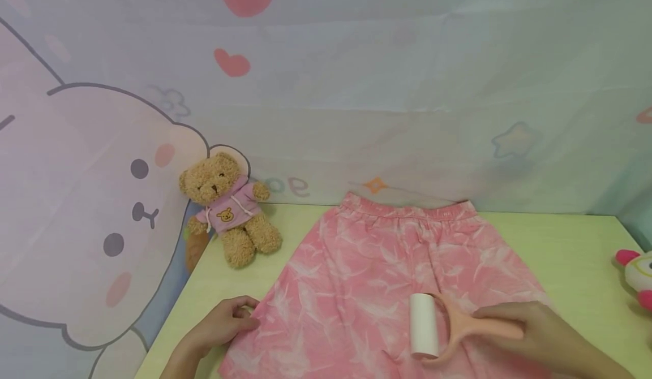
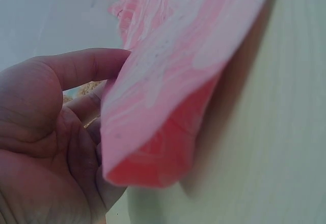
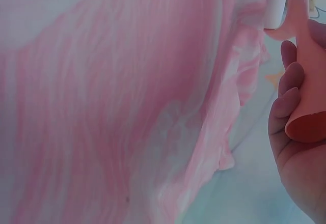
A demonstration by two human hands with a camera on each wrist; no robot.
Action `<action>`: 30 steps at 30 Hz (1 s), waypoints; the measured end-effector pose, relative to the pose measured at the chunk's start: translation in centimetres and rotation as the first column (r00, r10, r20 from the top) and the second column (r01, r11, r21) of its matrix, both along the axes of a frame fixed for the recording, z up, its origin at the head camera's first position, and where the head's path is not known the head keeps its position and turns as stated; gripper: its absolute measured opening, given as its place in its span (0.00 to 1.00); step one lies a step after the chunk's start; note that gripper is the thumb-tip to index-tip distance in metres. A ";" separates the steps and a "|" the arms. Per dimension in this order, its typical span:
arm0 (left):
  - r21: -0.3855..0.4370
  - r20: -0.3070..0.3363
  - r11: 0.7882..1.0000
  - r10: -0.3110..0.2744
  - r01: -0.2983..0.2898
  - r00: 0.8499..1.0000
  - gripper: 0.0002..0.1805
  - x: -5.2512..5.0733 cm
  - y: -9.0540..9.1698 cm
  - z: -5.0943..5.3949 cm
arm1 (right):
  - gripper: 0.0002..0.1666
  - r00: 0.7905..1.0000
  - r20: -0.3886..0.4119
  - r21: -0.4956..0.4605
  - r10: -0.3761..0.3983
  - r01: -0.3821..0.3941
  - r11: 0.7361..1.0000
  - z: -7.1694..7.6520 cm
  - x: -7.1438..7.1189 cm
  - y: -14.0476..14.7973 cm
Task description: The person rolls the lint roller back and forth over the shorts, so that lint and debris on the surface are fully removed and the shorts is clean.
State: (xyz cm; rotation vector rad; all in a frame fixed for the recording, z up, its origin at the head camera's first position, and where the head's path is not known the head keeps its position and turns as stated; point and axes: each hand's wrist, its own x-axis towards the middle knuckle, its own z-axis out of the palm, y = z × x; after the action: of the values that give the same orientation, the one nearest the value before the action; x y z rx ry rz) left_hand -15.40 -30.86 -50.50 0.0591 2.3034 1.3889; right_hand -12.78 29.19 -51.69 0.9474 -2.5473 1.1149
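Observation:
A pink skirt (image 1: 356, 266) with white streaks lies spread out, its gathered waistband at the far side. At its left edge my left hand (image 1: 226, 322) pinches the cloth; in the left wrist view the thumb (image 2: 94, 66) lies against the folded edge and the other fingers are partly hidden behind it. My right hand (image 1: 535, 334) grips the orange handle of a lint roller (image 1: 460, 325). The roller's white cylinder is over the lower right part of the skirt; whether it touches cannot be told. In the right wrist view several fingers (image 3: 293, 76) curl round the handle.
A brown teddy bear (image 1: 236, 209) in a pink hoodie sits at the table's back left. Part of a pink-and-white plush toy (image 1: 639, 277) shows at the right edge. Behind the pale yellow table (image 1: 570, 254) hangs a printed cloth backdrop (image 1: 382, 73).

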 end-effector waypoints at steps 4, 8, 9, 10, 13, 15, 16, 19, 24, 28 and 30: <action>-0.002 -0.001 1.000 0.000 0.000 1.000 0.16 0.1 0.1 0.2 | 0.21 1.000 0.022 -0.006 -0.001 0.002 1.000 -0.1 0.0 -0.4; -0.014 -0.011 1.000 -0.004 0.003 1.000 0.16 0.0 0.1 0.2 | 0.22 1.000 -0.005 -0.019 0.002 -0.002 1.000 -0.2 0.0 -0.5; -0.016 -0.014 1.000 -0.005 0.005 1.000 0.16 0.0 0.0 0.2 | 0.22 1.000 -0.008 -0.024 0.003 -0.003 1.000 -0.2 0.1 -0.5; -0.018 -0.016 1.000 -0.005 0.005 1.000 0.16 0.0 0.0 0.1 | 0.23 1.000 -0.012 -0.028 0.003 -0.003 1.000 -0.2 0.1 -0.5; -0.015 -0.016 1.000 -0.006 0.006 1.000 0.16 -0.1 0.0 0.1 | 0.22 1.000 0.020 -0.036 -0.014 0.015 0.999 -0.1 0.2 -0.4; -0.010 -0.012 1.000 -0.007 0.007 1.000 0.16 -0.1 0.0 0.1 | 0.21 0.997 0.056 -0.037 -0.046 0.048 0.998 0.1 0.3 -0.3; -0.008 -0.009 1.000 -0.007 0.006 1.000 0.16 -0.1 0.0 0.1 | 0.21 0.995 0.070 -0.035 -0.064 0.067 0.997 0.2 0.4 -0.2; -0.007 -0.001 1.000 -0.007 0.007 1.000 0.16 -0.1 -0.1 0.1 | 0.20 0.990 0.090 -0.030 -0.109 0.112 0.993 0.5 0.5 0.3; -0.002 0.011 1.000 -0.009 0.009 1.000 0.17 -0.1 -0.2 -0.1 | 0.22 0.979 0.117 -0.038 -0.167 0.172 0.984 1.5 0.4 1.4; -0.002 0.018 1.000 -0.009 0.009 1.000 0.17 -0.2 -0.3 -0.1 | 0.22 0.948 0.172 -0.010 -0.267 0.272 0.962 2.3 -0.2 2.6; -0.002 0.018 1.000 -0.011 0.011 1.000 0.17 -0.2 -0.3 -0.2 | 0.21 0.926 0.203 0.002 -0.318 0.324 0.946 2.7 -0.4 3.2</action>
State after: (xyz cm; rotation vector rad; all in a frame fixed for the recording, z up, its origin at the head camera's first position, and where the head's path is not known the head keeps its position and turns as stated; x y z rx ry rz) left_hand -15.57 -31.17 -50.66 0.0580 2.2860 1.3762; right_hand -13.16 32.41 -49.00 0.4007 -2.7018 1.1967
